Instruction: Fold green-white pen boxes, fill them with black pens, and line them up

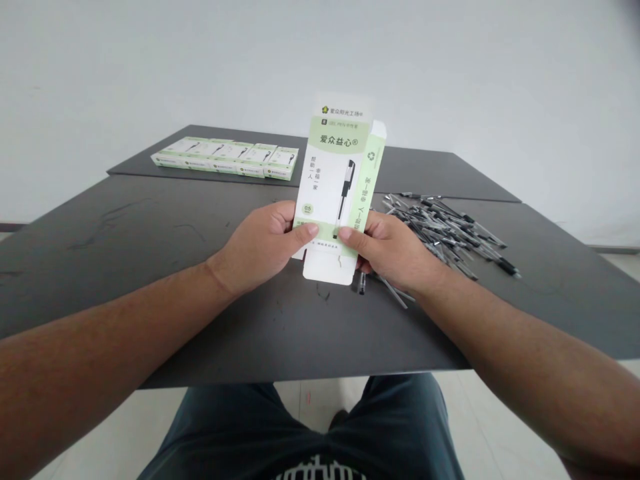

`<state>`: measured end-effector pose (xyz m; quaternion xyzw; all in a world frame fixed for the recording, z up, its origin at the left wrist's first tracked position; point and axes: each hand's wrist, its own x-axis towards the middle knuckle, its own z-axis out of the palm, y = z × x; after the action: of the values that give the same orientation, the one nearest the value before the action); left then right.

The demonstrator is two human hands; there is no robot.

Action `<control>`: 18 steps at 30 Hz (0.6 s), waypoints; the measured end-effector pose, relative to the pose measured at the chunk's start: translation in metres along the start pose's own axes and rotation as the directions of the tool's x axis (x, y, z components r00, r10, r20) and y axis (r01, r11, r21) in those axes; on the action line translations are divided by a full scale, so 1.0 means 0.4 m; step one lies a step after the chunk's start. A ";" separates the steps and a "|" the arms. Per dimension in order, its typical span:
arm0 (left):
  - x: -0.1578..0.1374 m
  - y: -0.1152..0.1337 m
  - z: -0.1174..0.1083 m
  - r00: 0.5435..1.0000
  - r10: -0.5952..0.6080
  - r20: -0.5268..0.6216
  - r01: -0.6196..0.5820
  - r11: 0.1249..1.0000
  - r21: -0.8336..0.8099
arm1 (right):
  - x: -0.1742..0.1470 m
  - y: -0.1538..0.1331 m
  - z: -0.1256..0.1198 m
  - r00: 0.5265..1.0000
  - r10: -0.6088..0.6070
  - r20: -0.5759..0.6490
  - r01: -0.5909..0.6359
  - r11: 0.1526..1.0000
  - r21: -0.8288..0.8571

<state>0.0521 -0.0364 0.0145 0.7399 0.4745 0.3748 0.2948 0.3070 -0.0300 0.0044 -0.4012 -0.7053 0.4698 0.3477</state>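
Note:
Between my two hands, above the table, is an upright green and white cardboard pen box [325,180] printed with a gel pen. A white end flap hangs down at its bottom, and a green side panel shows along its right. My left hand [265,243] grips the lower left edge, thumb flat on the front. Gripping the lower right edge is my right hand [395,250], its thumb also on the front. The fingers behind the box are mostly hidden. Whether anything is inside the box I cannot tell.
Beyond my right hand lies a loose heap of black and clear pens [445,230], some reaching under that hand. Several matching pen boxes [225,159] lie in a row at the back left. The dark table [240,347] ends just before my legs; a wall stands behind it.

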 end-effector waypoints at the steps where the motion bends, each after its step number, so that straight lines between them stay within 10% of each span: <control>1: -0.001 0.003 -0.001 1.000 0.010 -0.022 -0.009 1.000 0.010 | -0.001 0.000 -0.001 1.000 -0.001 0.011 0.001 1.000 -0.009; 18: 0.000 0.011 -0.001 1.000 -0.012 0.008 0.012 1.000 0.022 | -0.003 -0.014 -0.005 0.999 -0.034 0.000 0.034 0.994 -0.108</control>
<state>0.0540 -0.0383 0.0181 0.7416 0.4819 0.3648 0.2910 0.3082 -0.0316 0.0101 -0.4076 -0.7360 0.4248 0.3342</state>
